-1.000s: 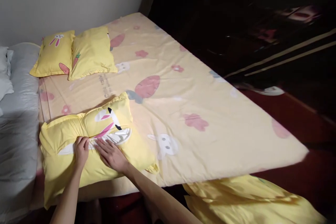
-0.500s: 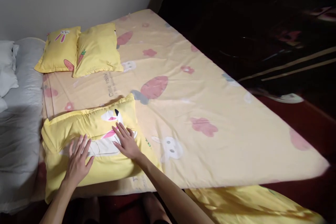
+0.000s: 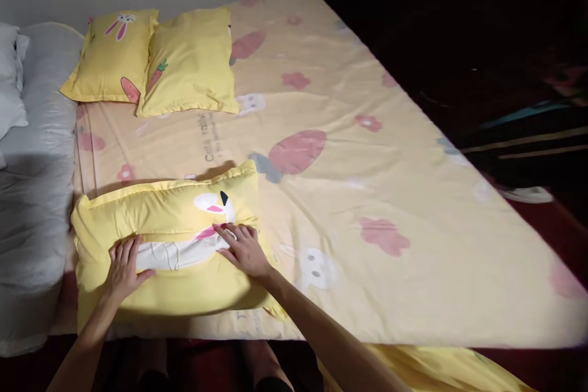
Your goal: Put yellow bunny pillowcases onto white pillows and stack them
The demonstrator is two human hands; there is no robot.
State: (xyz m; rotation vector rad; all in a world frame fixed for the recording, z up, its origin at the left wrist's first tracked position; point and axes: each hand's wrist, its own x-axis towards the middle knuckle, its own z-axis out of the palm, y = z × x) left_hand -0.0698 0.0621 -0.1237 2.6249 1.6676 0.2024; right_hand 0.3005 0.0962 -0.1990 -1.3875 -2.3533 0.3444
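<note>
A yellow pillow (image 3: 174,294) with a rabbit print lies at the near edge of the bed. My left hand (image 3: 123,269) rests flat on its left part, fingers stretched out beside a white patch of the print. My right hand (image 3: 245,249) lies flat on the pillow's right part, fingers spread and pointing left at the pink and white print. Neither hand holds anything.
A pale yellow sheet (image 3: 367,184) with carrots, flowers and rabbits covers the mattress. Two yellow pillows (image 3: 113,55) (image 3: 190,61) lie at the far left. A grey-white bedding (image 3: 32,184) lies on the left. More yellow fabric (image 3: 436,367) hangs low at the right. The floor beyond is dark.
Both hands went from close together at the pillow's middle to spread apart, left hand to the left, right hand to the right. The view shifted left and down.
</note>
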